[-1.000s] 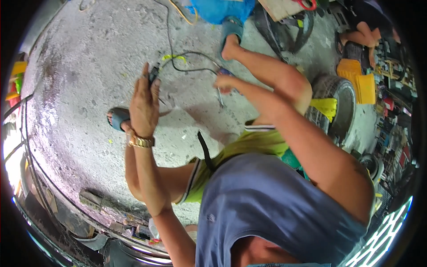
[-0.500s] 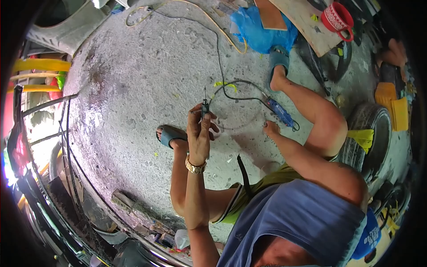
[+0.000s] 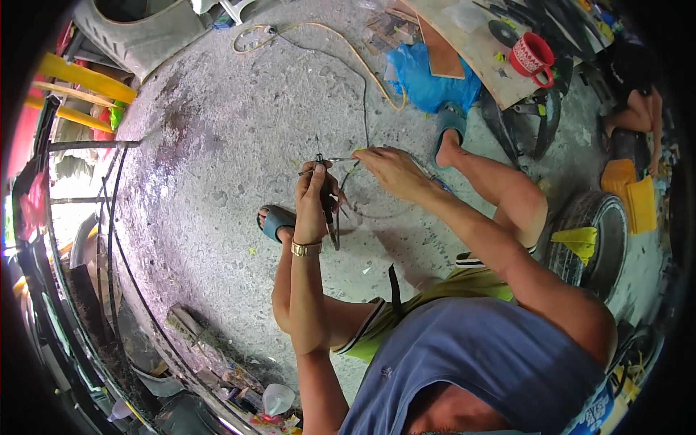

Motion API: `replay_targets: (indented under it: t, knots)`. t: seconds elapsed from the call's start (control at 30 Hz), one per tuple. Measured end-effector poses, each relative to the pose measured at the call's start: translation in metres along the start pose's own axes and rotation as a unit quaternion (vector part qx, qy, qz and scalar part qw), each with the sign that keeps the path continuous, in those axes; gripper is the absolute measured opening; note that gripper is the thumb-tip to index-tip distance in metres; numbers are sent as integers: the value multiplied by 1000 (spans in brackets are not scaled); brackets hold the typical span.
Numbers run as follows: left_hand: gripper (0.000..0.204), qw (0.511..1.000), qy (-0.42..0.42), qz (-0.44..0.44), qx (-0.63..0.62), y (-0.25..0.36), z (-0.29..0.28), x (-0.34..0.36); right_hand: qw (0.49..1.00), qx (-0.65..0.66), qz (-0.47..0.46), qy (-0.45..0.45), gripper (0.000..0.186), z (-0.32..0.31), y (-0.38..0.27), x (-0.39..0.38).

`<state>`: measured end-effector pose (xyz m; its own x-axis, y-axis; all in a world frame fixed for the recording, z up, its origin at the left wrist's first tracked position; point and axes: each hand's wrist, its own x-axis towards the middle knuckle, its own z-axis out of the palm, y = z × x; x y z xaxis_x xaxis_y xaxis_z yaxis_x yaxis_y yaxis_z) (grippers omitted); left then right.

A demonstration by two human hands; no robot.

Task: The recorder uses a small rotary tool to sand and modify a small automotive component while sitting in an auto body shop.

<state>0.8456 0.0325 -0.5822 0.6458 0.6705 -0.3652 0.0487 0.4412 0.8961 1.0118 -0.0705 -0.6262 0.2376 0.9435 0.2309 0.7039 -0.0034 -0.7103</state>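
Observation:
My left hand [image 3: 310, 206] is closed around a dark rotary-tool handpiece [image 3: 320, 159] that points away from me, a thin bit [image 3: 317, 143] standing out of its tip. A short metal pin [image 3: 305, 173] juts out to the left beside my thumb. Below that hand hangs a dark flexible shaft [image 3: 333, 230]. My right hand [image 3: 394, 172] pinches a slim silver tool, wrench-like [image 3: 343, 159], its end at the handpiece's nose; contact is hard to make out. Behind my right forearm, the blue rotary tool body [image 3: 444, 185] lies on the floor, mostly hidden.
A cable [image 3: 365, 109] runs across the concrete floor [image 3: 232, 138]. Ahead right are a blue plastic bag [image 3: 428, 83] and a board [image 3: 500, 87] with a red mug [image 3: 531, 56]. A tire [image 3: 605, 239] stands right; metal bars [image 3: 109, 217] line the left. Another person [image 3: 638, 109] is at far right.
My right hand has risen from beside the blue tool body and come left to the handpiece, bringing the slim tool. My left hand has shifted slightly left.

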Motion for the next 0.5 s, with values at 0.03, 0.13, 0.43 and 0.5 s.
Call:
replay_targets:
  t: [0.03,0.13,0.43,0.5]
  knots:
    - [26,1000,-18,3,4,1,0,-1,1000,-13,-12,-4,26,-2,-3,3]
    - [25,999,-35,3,13,6,1,-5,999,-32,-31,-7,31,-5,-8,7]
    - [27,995,-41,48,75,8,6,-4,999,-51,0,-18,30,-20,-31,4]
    - [37,978,4,121,170,5,6,-1,998,-58,17,-19,29,-25,-38,0]
